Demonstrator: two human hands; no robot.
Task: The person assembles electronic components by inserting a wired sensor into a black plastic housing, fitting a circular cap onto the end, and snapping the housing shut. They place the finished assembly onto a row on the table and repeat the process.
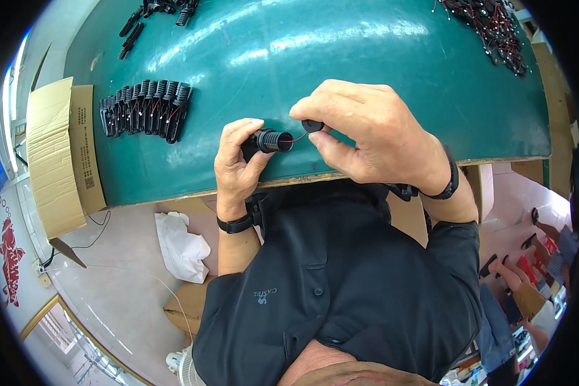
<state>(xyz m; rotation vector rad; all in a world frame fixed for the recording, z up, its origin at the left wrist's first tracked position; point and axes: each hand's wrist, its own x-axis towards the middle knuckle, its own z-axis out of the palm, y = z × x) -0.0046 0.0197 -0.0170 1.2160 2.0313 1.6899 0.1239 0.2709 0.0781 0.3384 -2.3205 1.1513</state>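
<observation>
My left hand (237, 157) is closed around a black ribbed plastic tube (273, 141), whose round open end faces right. From that opening a thin red wire (297, 139) runs to a small black round disc (312, 125). Thumb and fingers of my right hand (367, 128) pinch the disc, a short gap away from the tube. Both hands are just above the near edge of the green table (328, 71). The part of the tube inside my left palm is hidden.
A row of similar black ribbed tubes (145, 109) with red wires lies to the left. More black parts (132, 40) lie far left. Piled wired pieces (489, 35) sit at the far right. An open cardboard box (58, 154) stands against the table's left edge.
</observation>
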